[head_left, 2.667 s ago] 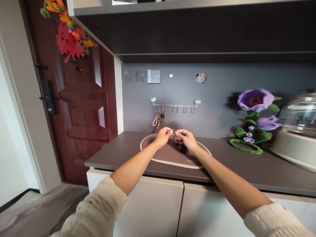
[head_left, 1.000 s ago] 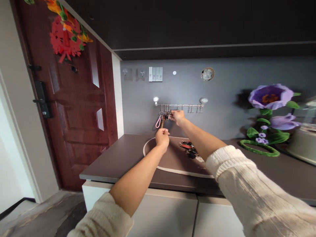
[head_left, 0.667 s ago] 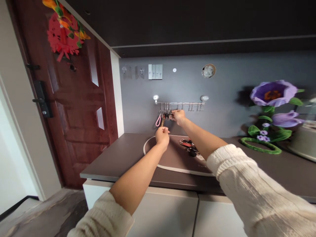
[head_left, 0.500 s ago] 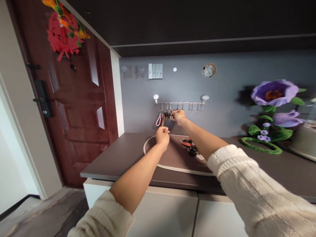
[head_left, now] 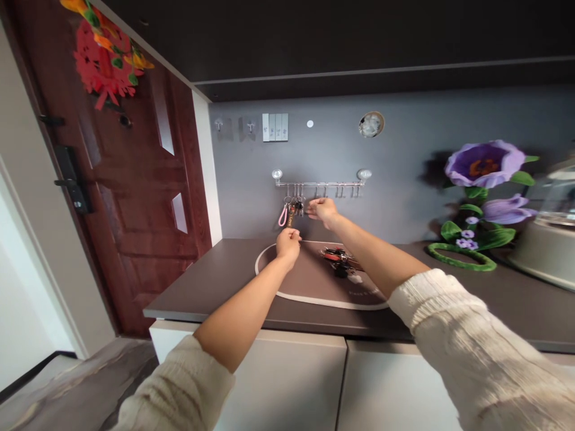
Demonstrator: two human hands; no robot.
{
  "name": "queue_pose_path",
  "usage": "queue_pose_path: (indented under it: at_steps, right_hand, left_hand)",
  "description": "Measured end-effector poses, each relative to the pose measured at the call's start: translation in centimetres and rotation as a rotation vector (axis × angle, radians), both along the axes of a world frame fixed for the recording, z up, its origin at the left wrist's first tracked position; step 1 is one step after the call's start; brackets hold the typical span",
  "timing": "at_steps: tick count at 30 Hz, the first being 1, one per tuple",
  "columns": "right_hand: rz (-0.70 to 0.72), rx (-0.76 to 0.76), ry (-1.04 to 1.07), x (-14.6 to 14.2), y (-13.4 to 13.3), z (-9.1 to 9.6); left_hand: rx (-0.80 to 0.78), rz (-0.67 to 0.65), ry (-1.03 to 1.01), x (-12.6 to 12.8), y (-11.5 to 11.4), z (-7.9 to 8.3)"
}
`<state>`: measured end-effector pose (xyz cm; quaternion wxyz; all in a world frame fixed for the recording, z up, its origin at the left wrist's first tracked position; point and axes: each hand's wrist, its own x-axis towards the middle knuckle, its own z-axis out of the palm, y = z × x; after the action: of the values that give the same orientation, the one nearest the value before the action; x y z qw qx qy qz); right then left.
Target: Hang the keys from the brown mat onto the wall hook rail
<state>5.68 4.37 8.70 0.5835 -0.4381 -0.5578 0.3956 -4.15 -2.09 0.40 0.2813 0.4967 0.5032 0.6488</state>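
A clear hook rail [head_left: 321, 184] is fixed to the grey wall. From its left hooks hang several bunches of keys [head_left: 298, 207], a pink loop strap [head_left: 283, 215] and a dark strap with gold lettering [head_left: 291, 216]. Just below them is my left hand [head_left: 288, 245], its fingers closed in a pinch. The lettered strap's lower end meets that hand, but what the fingers hold is hidden. My right hand [head_left: 322, 211] is just right of the hanging keys, fingers stretched out and apart, with nothing visible in it. More keys [head_left: 339, 261] lie in a pile on a brown mat [head_left: 296, 281].
Purple fabric flowers [head_left: 485, 164] with a green ring base stand right on the dark countertop [head_left: 202, 278], beside a pale container with a clear cover [head_left: 539, 248]. A dark shelf [head_left: 359, 42] overhangs above. A red-brown door [head_left: 135, 197] is at left.
My right hand has let go of the hanging keys and drawn slightly away, its fingers opening. My left hand stays closed below the straps. The view has shifted slightly.
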Motion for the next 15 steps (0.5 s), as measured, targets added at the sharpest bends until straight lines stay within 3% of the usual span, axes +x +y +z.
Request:
queue_pose_path:
  at_steps: [4, 9, 12, 15]
  right_hand:
    - [0.104, 0.023, 0.003, 1.4, -2.1, 0.4]
    - [0.141, 0.056, 0.052, 3.7, -4.4, 0.3]
    - [0.130, 0.088, 0.088, 5.1, -5.4, -0.6]
    - [0.112, 0.101, 0.107, 6.2, -6.2, -2.0]
  left_hand:
    - [0.011, -0.022, 0.080, -0.3, 0.7, 0.0]
    - [0.010, -0.066, 0.186, 0.3, 1.1, 1.9]
    - [0.031, -0.118, 0.303, 1.2, 1.1, 3.0]
    - [0.088, -0.160, 0.407, 2.2, 1.0, 3.0]
